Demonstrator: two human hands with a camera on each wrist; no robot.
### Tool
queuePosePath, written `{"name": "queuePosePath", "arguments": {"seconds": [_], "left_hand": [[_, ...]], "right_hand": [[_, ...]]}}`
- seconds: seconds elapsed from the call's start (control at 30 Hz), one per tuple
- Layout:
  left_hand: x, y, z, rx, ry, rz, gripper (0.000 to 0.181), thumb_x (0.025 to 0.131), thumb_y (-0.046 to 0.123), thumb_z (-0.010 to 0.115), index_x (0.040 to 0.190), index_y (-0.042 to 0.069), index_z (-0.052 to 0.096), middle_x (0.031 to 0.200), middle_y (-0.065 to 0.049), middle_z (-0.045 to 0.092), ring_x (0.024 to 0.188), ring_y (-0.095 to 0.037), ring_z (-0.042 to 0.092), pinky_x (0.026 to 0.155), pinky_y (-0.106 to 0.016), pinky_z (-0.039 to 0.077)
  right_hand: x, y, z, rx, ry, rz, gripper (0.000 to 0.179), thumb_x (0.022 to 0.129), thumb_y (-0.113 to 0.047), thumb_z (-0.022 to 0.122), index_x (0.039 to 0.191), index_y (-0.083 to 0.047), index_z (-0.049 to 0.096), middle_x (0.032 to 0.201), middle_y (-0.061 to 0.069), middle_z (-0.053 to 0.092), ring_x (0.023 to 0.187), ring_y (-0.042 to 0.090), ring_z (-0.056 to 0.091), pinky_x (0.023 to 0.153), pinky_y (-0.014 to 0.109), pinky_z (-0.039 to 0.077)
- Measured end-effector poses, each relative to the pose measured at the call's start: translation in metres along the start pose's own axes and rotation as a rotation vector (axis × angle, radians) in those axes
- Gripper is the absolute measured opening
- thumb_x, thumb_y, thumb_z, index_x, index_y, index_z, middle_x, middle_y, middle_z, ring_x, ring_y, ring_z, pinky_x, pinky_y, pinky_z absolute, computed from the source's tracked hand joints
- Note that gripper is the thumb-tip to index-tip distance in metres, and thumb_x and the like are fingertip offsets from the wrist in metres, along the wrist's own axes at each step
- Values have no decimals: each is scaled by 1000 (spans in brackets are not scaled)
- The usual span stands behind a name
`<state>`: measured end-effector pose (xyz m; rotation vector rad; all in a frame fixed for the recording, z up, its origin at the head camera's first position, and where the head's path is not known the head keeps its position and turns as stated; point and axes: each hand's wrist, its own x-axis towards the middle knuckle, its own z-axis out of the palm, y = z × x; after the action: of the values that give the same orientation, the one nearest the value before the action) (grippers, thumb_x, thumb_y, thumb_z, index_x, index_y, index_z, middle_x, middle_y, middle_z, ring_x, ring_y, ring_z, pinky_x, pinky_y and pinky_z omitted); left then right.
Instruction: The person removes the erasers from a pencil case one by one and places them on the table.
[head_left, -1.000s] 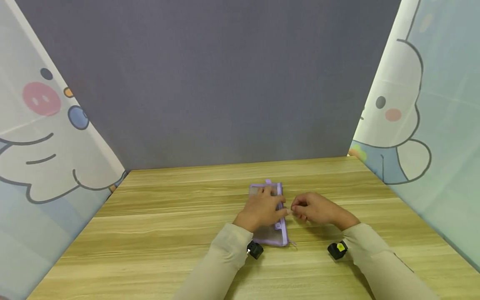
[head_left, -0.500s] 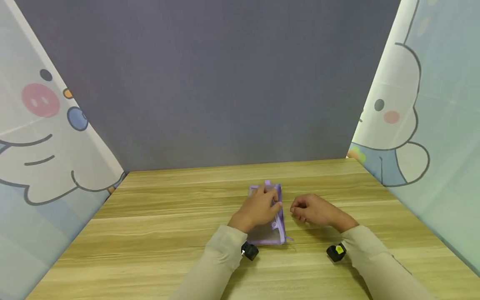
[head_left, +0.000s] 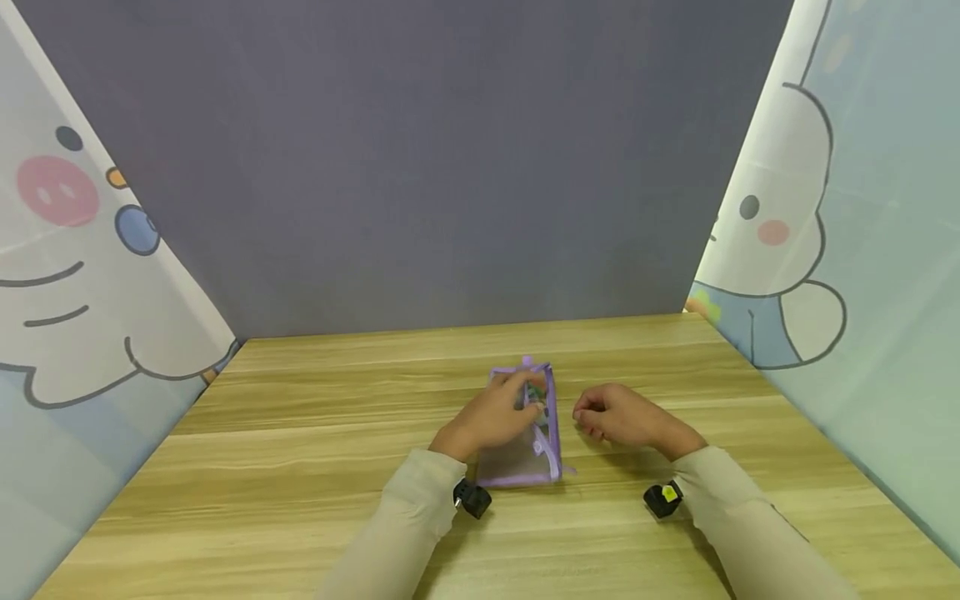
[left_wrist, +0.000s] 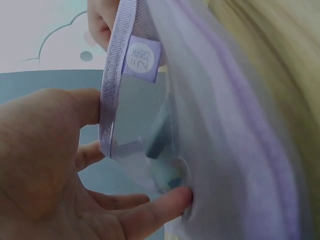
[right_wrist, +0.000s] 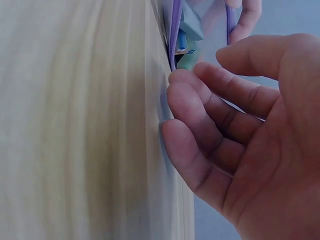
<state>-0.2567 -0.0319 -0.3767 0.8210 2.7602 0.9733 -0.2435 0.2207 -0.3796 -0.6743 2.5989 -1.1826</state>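
A see-through mesh zip pouch point(head_left: 506, 462) with purple trim lies on the table in the head view. My left hand point(head_left: 487, 418) pinches its upper zip edge, and the mouth gapes toward the right. In the left wrist view, that lifted zip edge point(left_wrist: 110, 100) runs between thumb and fingers, beside a small purple label point(left_wrist: 141, 59). Blue-green items point(left_wrist: 161, 131) show blurred through the mesh. In the right wrist view, a pale blue block-like thing point(right_wrist: 191, 21) and a light green thing point(right_wrist: 187, 61) sit inside the mouth. My right hand point(head_left: 624, 418), fingers loosely curled, holds nothing just right of the pouch.
The wood-grain table point(head_left: 315, 467) reaches back to a grey panel point(head_left: 465, 167). Cartoon-printed curtains point(head_left: 862, 233) flank both sides. Each wrist carries a small black camera point(head_left: 472, 498).
My left hand has moved left, drawing the pouch's upper zip edge back, so the mouth has opened and things inside show. The right hand has stayed nearly in place.
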Motion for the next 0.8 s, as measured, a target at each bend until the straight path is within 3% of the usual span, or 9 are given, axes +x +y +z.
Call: {"name": "queuePosePath", "arguments": {"seconds": [0.3, 0.43, 0.53, 0.67, 0.73, 0.8], "left_hand": [[-2, -4, -6, 33, 16, -44, 61, 98, 41, 63, 148, 13, 43, 144, -14, 52, 126, -29, 53, 101, -47, 45], [-3, -5, -7, 86, 25, -40, 65, 96, 42, 64, 151, 17, 41, 142, -13, 54, 121, -30, 57, 96, -47, 48], [-3, -5, -6, 163, 35, -38, 66, 95, 45, 64, 153, 27, 39, 138, -17, 57, 115, -32, 59, 87, -47, 51], [-2, -6, -3, 282, 18, -43, 62, 94, 52, 62, 149, 37, 38, 92, -12, 69, 83, -25, 64, 64, -40, 51], [-2, -8, -3, 308, 4, -48, 63, 94, 55, 61, 149, 38, 36, 71, -4, 61, 64, -20, 56, 54, -36, 46], [-3, -8, -5, 319, -4, -55, 67, 94, 56, 60, 152, 37, 33, 62, 0, 53, 55, -17, 49, 49, -35, 41]], "right_hand": [[1, -4, 2, 18, 5, -9, 17, 102, -14, 57, 102, 0, 68, 78, 8, 63, 65, 19, 57, 52, 27, 48], [3, -5, 3, 17, 0, -18, 17, 101, -13, 57, 103, 0, 68, 78, 9, 63, 63, 16, 55, 52, 26, 47], [4, -5, 5, 4, -7, -22, 17, 101, -13, 56, 103, 0, 67, 78, 8, 62, 62, 14, 54, 52, 26, 46], [4, -3, 6, -7, -12, -4, 17, 101, -13, 56, 103, -1, 68, 79, 7, 63, 64, 15, 56, 52, 26, 47], [4, -3, 7, -15, -10, -2, 16, 101, -13, 56, 102, -2, 68, 80, 7, 64, 65, 16, 57, 52, 26, 48], [4, -4, 7, -25, -7, -6, 16, 101, -13, 56, 102, -2, 68, 80, 7, 64, 66, 17, 58, 52, 26, 48]]}}
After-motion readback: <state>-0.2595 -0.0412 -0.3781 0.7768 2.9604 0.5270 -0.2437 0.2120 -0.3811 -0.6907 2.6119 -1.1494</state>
